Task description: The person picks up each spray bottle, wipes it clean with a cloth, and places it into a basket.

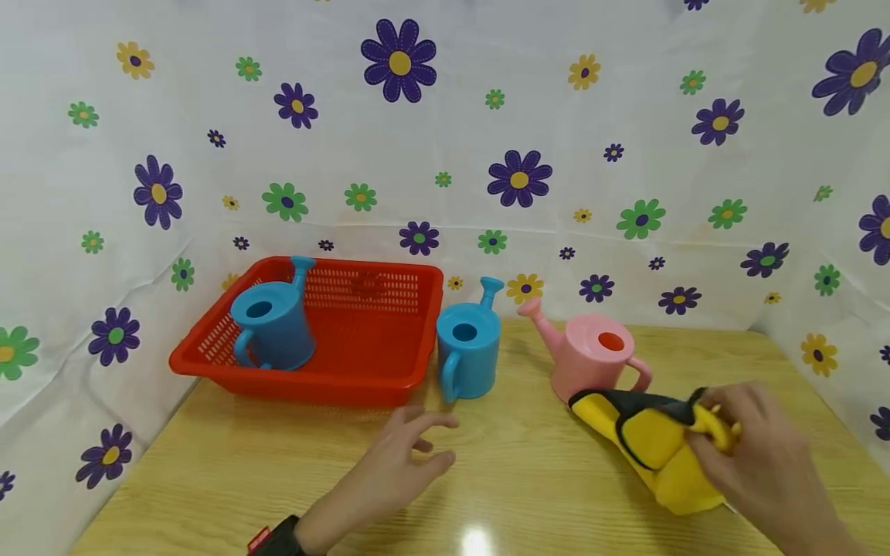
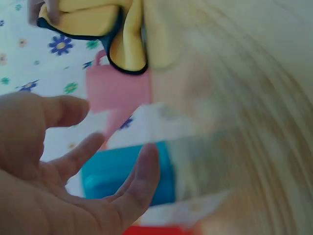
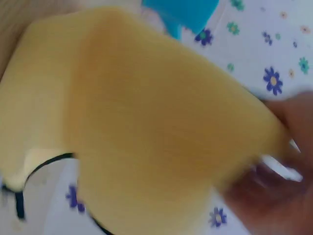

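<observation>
My right hand (image 1: 765,455) pinches a yellow cloth item with black edging (image 1: 653,440) at the right of the head view. The cloth hangs in folds just in front of a pink watering can (image 1: 591,355), covering part of its base. In the right wrist view the yellow cloth (image 3: 161,117) fills most of the picture, blurred. My left hand (image 1: 396,467) hovers over the table with bent, spread fingers and holds nothing. Nearest to it stands a blue watering can (image 1: 469,347), upright, which also shows behind the fingers in the left wrist view.
A red plastic basket (image 1: 313,386) stands at the back left, with a second blue watering can (image 1: 278,332) upright in its left part. The wooden table (image 1: 229,479) meets a white flowered cloth backdrop (image 1: 473,255) behind and at the sides.
</observation>
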### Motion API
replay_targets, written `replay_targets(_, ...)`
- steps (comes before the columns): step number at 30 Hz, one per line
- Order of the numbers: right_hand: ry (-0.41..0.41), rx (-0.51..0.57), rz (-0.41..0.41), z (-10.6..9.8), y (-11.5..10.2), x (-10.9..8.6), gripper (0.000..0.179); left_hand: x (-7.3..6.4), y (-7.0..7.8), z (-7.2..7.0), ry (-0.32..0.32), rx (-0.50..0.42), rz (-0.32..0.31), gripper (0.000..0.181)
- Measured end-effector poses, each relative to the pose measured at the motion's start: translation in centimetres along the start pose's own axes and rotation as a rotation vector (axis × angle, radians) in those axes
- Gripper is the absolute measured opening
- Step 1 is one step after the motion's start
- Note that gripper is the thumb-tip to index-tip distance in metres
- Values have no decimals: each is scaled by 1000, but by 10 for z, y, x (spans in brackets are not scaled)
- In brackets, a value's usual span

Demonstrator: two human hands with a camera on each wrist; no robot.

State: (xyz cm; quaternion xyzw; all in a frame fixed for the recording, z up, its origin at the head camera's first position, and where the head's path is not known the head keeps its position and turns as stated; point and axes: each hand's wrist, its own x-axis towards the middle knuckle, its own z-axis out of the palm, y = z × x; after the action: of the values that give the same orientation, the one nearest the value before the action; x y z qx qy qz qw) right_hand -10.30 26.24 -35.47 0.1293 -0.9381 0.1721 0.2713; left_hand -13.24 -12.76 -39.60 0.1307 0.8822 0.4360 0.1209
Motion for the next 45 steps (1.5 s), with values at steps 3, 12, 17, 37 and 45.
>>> replay_targets(3,-541,189,-12,14,-1,-3,31,23,-2,15,29,-34,49,44)
replay_targets(12,-611,36,-268,43,-9,-17,64,54,-2,34,150,-81,75,42)
replay_targets(17,-637,-70,-348,53,-12,-15,31,42,-4,36,225,-63,76,21)
replay_targets(37,-96,608,15,50,-87,-2,51,10,21,34,69,-838,-96,31)
replay_targets(45,-27,81,-572,61,-92,14,67,17,36,41,37,-858,-25,33)
